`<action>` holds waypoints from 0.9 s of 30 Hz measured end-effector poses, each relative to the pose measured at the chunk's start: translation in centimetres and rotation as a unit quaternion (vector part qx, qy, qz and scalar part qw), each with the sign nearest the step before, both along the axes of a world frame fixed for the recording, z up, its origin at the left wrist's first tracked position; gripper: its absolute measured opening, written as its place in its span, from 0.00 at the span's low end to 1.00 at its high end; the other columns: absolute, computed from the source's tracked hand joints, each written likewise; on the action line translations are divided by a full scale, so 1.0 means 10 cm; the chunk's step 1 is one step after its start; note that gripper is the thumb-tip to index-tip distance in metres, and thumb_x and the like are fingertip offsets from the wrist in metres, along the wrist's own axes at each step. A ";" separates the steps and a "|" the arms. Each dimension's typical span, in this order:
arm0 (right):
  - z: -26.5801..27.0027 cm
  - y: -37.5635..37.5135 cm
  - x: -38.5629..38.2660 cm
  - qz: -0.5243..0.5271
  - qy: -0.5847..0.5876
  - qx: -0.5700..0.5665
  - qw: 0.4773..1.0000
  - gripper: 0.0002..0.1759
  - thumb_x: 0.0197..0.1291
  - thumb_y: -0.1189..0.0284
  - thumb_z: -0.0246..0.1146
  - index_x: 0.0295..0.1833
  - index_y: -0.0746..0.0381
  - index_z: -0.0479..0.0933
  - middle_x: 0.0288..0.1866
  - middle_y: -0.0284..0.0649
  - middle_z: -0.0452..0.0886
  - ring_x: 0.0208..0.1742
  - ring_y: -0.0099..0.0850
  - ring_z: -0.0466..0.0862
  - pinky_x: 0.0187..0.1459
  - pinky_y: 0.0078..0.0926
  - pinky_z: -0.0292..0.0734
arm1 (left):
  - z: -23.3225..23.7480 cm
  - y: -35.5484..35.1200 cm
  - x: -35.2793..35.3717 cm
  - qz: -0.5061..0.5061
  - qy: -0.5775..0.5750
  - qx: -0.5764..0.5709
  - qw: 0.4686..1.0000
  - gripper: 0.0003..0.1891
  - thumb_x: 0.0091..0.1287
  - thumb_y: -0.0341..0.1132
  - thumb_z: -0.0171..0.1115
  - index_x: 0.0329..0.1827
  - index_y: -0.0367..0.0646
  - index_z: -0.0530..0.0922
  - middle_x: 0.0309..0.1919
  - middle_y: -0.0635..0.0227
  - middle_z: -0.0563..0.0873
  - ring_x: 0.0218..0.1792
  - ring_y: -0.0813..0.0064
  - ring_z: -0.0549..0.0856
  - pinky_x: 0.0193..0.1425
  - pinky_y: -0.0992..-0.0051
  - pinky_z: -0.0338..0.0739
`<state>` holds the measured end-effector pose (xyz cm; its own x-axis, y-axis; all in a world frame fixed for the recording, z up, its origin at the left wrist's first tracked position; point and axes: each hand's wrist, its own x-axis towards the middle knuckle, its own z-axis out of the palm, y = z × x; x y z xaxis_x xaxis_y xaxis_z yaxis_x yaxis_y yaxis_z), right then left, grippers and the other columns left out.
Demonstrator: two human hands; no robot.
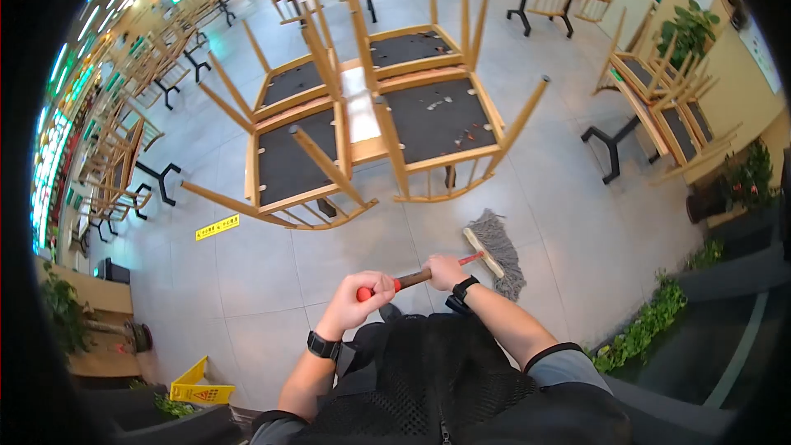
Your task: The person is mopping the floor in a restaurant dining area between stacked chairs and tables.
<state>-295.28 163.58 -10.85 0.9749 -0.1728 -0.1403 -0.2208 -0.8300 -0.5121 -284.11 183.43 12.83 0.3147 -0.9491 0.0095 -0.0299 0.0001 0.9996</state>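
Both my hands are wrapped round the handle of a mop (500, 254). My left hand (369, 295) closes on the red upper end of the handle. Further down the shaft, past a brown section, my right hand (445, 272) grips it, fingers closed. From there the red shaft runs right to a pale clamp with a grey string head, which lies flat on the tiled floor (329, 268). The mop head rests just in front of an upturned wooden chair (441, 119) stacked on a table.
Another upturned chair (297, 156) shares that table. More tables with stacked chairs stand left, behind and at right, with a black table leg (611, 152). A yellow caution sign (202, 385) stands at lower left. Green plants (651, 325) line the right edge.
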 end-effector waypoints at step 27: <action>-0.53 1.29 1.46 -0.036 0.041 0.125 0.991 0.08 0.48 0.73 0.66 0.37 0.59 0.81 0.41 0.50 0.84 0.46 0.50 0.83 0.49 0.45 0.78 | -0.04 1.03 0.71 0.057 -0.553 0.393 0.732 0.13 0.55 0.47 0.70 0.39 0.53 0.86 0.24 0.62 0.86 0.28 0.61 0.86 0.32 0.64 0.80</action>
